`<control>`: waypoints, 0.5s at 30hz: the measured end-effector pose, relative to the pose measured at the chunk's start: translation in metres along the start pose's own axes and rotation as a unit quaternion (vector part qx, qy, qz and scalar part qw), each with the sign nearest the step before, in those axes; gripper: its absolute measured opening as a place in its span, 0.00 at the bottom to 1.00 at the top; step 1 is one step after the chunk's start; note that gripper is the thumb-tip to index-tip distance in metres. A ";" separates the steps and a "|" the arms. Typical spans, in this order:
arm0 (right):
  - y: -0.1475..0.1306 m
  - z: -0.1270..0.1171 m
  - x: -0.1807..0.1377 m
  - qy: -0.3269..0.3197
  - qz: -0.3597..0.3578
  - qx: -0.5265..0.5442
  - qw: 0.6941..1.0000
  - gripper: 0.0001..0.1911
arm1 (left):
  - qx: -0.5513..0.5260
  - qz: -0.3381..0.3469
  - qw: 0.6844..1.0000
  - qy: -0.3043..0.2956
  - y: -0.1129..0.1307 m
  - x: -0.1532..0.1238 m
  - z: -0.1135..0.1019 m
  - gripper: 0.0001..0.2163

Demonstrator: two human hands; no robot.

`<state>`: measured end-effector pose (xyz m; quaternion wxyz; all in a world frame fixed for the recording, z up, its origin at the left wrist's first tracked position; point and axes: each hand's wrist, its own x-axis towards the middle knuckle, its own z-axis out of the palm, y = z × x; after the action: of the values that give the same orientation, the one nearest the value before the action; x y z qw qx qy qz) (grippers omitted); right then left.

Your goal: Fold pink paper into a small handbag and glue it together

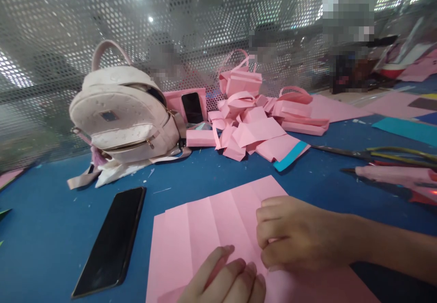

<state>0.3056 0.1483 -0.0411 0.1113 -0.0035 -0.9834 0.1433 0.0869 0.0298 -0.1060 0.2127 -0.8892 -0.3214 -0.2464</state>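
A grey perforated metal screen (205, 29) fills the far side, with blurred shapes showing through it. In front of it spreads a blue table (51, 230), dotted with small paper scraps. Near the middle lies a large pink sheet (198, 234), marked by parallel creases running from near to far. Far left, a pale backpack (126, 111) sits upright, its top partly unzipped and its straps trailing on the table. To its right is a heap of folded pink paper pieces (252, 125), some with looped handles.

Two bare hands work over the sheet, close together but apart. The right hand (300, 237), fingers curled under, rests on the sheet's right part; the left hand (225, 280), loosely bent, is nearer, over the sheet's middle. Their undersides are hidden, so I cannot tell whether either pinches the paper.

Near left, a black phone (111, 243) lies flat. At the right edge are scissors (368, 154) and, just nearer, a pink tool with a dark tip (392, 175). A smaller phone (192, 107) leans upright between backpack and heap. Smallest, a bright blue strip (291, 156) lies at the heap's near right corner.
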 end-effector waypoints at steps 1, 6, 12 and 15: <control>-0.001 -0.002 0.002 -0.018 0.005 0.005 1.000 0.10 | 0.004 0.000 1.000 0.012 0.001 0.000 0.003 0.09; -0.013 -0.013 0.018 -0.098 0.039 -0.022 0.994 0.08 | 0.012 -0.032 0.992 0.119 0.007 0.007 0.015 0.08; -0.018 -0.023 0.035 -0.154 0.125 -0.007 0.980 0.05 | -0.003 -0.003 0.995 0.100 -0.003 0.018 -0.003 0.09; -0.011 -0.024 0.039 -0.163 0.209 0.087 0.960 0.03 | -0.004 0.019 0.997 0.074 -0.007 0.020 -0.013 0.08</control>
<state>0.2727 0.1463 -0.0076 -0.0830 -0.1760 -0.9493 0.2470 0.0919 0.0370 -0.0831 0.2374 -0.8754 -0.2868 -0.3083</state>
